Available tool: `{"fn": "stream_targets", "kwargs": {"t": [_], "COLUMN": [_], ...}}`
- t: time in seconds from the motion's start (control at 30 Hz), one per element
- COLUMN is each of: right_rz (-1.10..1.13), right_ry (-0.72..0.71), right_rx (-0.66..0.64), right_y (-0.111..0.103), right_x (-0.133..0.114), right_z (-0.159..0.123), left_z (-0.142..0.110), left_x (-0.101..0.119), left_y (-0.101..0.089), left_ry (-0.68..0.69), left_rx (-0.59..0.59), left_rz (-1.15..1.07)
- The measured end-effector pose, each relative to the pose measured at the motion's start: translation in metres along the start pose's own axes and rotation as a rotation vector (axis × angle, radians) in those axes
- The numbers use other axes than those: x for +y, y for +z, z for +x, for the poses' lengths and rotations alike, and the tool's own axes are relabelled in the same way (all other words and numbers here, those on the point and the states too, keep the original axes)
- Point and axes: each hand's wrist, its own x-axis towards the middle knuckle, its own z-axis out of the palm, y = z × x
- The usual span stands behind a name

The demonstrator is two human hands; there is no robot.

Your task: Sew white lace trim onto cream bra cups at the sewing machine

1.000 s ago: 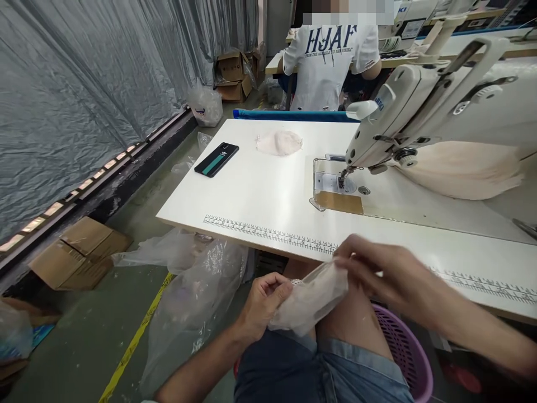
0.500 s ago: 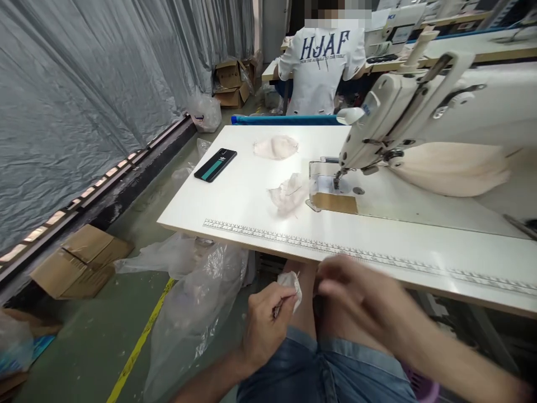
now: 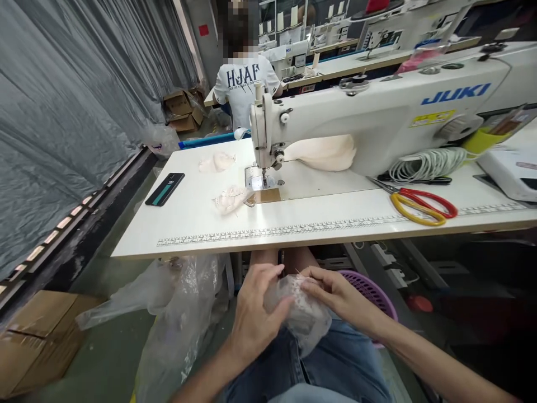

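Note:
Above my lap hangs a sheer white piece of fabric with a ruffled, lacy-looking edge. My right hand pinches its upper edge between thumb and fingers. On the other side, my left hand has its thumb and fingers apart, with the thumb against the fabric. On the table, a crumpled pale fabric piece lies beside the needle area of the white sewing machine. A second pale piece rests farther back, and a larger cream cloth lies under the machine arm.
A phone lies at the table's left. Red-and-yellow-handled scissors and coiled white cord are at right. A purple basket stands below. Plastic bags and a cardboard box are on the floor. A person sits ahead.
The view has swung right, bringing the scissors and cord into sight. My right hand has come to the fabric and pinches it; my left hand has loosened its pinch. The fabric now hangs spread out.

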Motion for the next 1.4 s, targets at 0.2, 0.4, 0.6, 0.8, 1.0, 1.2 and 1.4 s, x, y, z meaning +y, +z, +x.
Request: {"fn": "stream_targets", "kwargs": {"t": [0.2, 0.4, 0.6, 0.8, 1.0, 1.2, 1.4], "right_rz": [-0.042, 0.078, 0.138, -0.096, -0.38, -0.135, 0.041], "right_ry": [0.002, 0.098, 0.093, 0.049, -0.002, -0.064, -0.053], "right_rx": [-0.119, -0.056, -0.084, 0.106, 0.193, 0.223, 0.127], "right_y": [-0.022, -0.039, -0.047, -0.056, -0.051, -0.062, -0.08], "right_x": [0.001, 0.015, 0.031, 0.053, 0.029, 0.032, 0.042], "right_z": [-0.01, -0.005, -0.003, -0.01, -0.009, -0.006, -0.018], "left_z": [0.033, 0.047, 0.058, 0.065, 0.075, 0.081, 0.089], "left_x": [-0.006, -0.021, -0.029, -0.033, -0.024, -0.016, -0.009], "left_y": [0.021, 0.031, 0.04, 0.05, 0.065, 0.08, 0.094], "left_ry": [-0.265, -0.492, -0.659, -0.63, -0.409, -0.475, -0.55], "left_rx": [-0.361, -0.38, -0.302, -0.364, -0.469, -0.55, -0.654], "left_rz": [-0.244, -0.597, -0.698, -0.576, -0.303, -0.35, -0.374]}}
